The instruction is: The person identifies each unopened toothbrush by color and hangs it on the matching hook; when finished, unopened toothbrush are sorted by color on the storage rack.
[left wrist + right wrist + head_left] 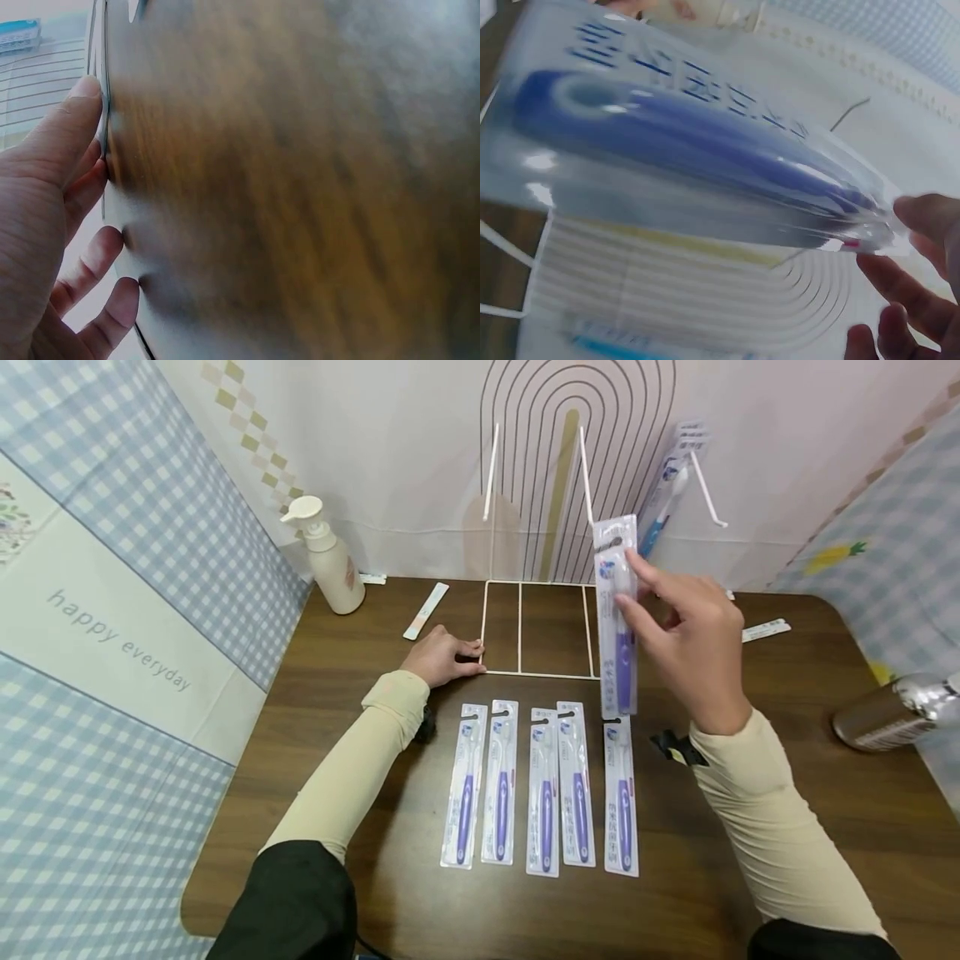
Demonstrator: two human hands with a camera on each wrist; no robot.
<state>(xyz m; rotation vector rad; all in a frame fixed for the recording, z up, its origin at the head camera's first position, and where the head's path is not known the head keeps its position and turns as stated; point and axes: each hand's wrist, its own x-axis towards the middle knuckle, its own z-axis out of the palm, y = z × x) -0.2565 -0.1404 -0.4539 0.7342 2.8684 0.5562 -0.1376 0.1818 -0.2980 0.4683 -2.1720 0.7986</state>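
Observation:
My right hand [693, 627] pinches a packaged purple toothbrush [609, 610] by its right edge, thumb and fingertips near the upper half. The pack stands upright, its top overlapping the tip of the middle hook [586, 477] in the head view. In the right wrist view its purple handle [690, 139] shows large through clear plastic. A white wire rack [519, 627] has its base on the table. My left hand [442, 657] holds that base at the left front corner, thumb and fingers against the wire. A packaged blue toothbrush [660, 514] hangs at the right hook [705, 489].
Several packaged purple toothbrushes [501, 785] lie in a row in front of the rack. A white pump bottle [333, 568] stands back left, near a paper strip [426, 610]. Another strip [767, 630] and a metallic bottle [881, 718] are at the right. The left hook [491, 472] is bare.

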